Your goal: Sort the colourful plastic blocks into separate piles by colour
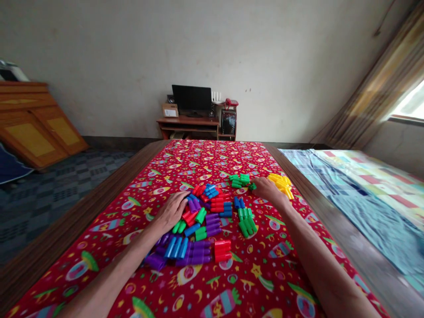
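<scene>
My left hand [172, 209] rests at the left edge of a mixed heap, its fingers stretched over blue and purple plastic blocks [194, 205]. Red blocks [217, 205], green blocks and more purple blocks [213, 224] lie around it, each shaped like joined tubes. Farther right, my right hand [265, 188] is closed, with a dark green block [252, 186] at its fingertips. Just left of that block sits a small group of green blocks [240, 180]. A pile of yellow blocks [281, 184] lies right beside my right hand, partly behind it.
Everything lies on a red patterned cloth [212, 157] over a long table with brown wooden edges [132, 176]. Separate green blocks [247, 221] lie right of the heap. Beyond stands a desk with a monitor [192, 100]. A bed [357, 190] flanks the table's right side.
</scene>
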{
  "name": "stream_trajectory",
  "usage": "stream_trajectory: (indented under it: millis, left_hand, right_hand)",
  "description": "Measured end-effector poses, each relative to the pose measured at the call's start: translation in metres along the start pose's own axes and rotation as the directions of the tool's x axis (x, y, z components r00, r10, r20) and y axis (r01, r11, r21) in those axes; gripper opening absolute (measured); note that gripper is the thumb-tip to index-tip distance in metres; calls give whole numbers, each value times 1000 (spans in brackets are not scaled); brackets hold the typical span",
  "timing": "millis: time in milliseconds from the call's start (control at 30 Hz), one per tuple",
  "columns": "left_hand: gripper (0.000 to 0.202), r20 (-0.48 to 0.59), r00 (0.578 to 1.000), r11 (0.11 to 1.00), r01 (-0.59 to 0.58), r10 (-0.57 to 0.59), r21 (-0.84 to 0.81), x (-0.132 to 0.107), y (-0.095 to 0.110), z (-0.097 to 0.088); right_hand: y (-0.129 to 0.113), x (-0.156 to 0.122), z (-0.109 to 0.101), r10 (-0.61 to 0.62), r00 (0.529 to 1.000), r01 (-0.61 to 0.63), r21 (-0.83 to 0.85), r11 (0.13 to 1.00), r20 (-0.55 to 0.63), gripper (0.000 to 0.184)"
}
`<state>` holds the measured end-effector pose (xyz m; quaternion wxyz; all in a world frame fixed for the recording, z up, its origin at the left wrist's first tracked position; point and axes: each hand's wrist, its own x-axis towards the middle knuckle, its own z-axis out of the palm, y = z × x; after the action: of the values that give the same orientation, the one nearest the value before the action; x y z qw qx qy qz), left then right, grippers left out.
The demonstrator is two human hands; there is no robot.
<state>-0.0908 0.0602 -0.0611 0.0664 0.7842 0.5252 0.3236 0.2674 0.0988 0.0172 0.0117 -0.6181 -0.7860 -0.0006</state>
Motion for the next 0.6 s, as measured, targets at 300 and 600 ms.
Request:
stream_trajectory:
  millis: [300,600]
  left_hand:
    - [46,3,1000,1000,-3,3,-10,1,1,-1]
    - [51,20,1000,1000,0,0,-5,1,4,-3]
  right_hand:
    - [-8,2,19,-132,953,187,185,965,-272,24]
    - [-64,-24,-26,-336,930,359,168,918,-147,18]
